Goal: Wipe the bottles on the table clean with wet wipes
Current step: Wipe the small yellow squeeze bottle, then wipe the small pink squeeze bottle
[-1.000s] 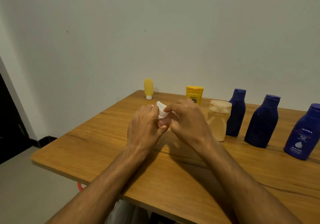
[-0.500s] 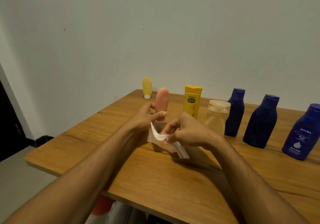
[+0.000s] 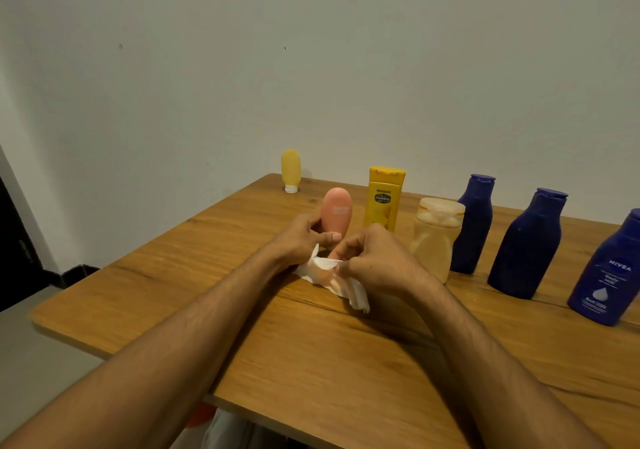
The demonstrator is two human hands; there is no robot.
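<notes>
Both forearms reach in over the near edge of the table (image 3: 145, 313) and meet above its middle. Left hand (image 3: 300, 240) curls round the lower part of a pink bottle (image 3: 337, 211), thumb across the front, holding it upright with the rounded end up. Right hand (image 3: 379, 262), knuckles up and fingers bent, pinches a crumpled white wipe (image 3: 334, 280) at the bottle's base. The wipe's loose end trails down to the wood. Whether the bottle's base touches the table cannot be told.

Behind the hands, a row runs rightward near the far edge: a yellow bottle (image 3: 383, 199), a pale jar (image 3: 437, 237), then 3 dark blue bottles (image 3: 528, 244), the last close to the right edge. 1 small yellow tube (image 3: 291, 170) stands on its cap at the far left corner. Bare wood stretches from the hands to the left edge and along the near side.
</notes>
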